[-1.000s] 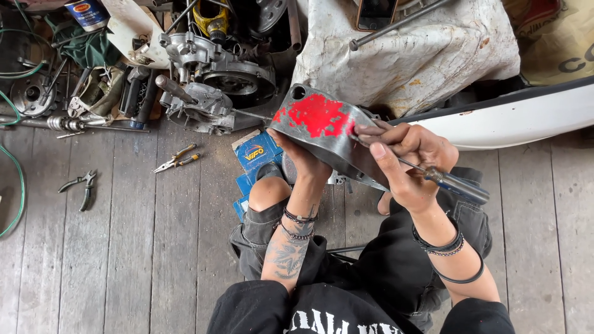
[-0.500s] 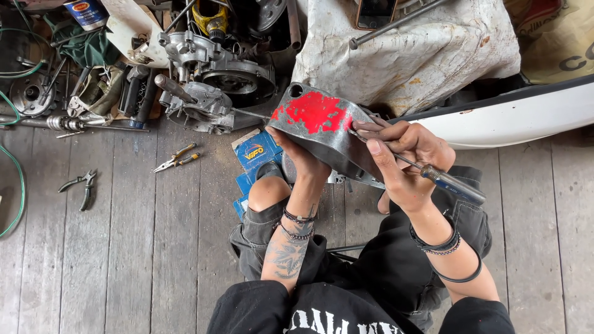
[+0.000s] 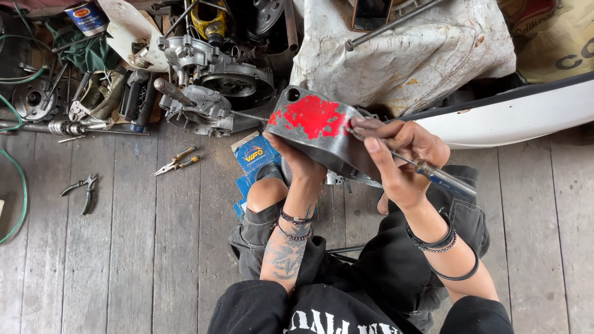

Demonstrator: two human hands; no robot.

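I hold a curved grey metal cover with patches of red paint [image 3: 312, 124] up over my knees. My left hand [image 3: 296, 158] grips it from underneath, near its lower left side. My right hand [image 3: 399, 158] is closed around a screwdriver with a blue handle [image 3: 442, 179]; its thin shaft runs under my fingers and its tip rests on the right edge of the red patch. A blue cardboard box [image 3: 255, 158] lies on the floor just below the cover.
An engine casing [image 3: 213, 93] and loose parts crowd the back left. Two pliers [image 3: 176, 161] [image 3: 80, 188] lie on the wooden floorboards at left. A white cloth-covered bulk [image 3: 408, 49] and a white curved panel [image 3: 526, 114] stand at back right. A green hose [image 3: 18, 185] curves at the far left.
My right hand has slid the screwdriver slightly left along the cover, bringing its tip onto the red patch. The cover and left hand have hardly moved.
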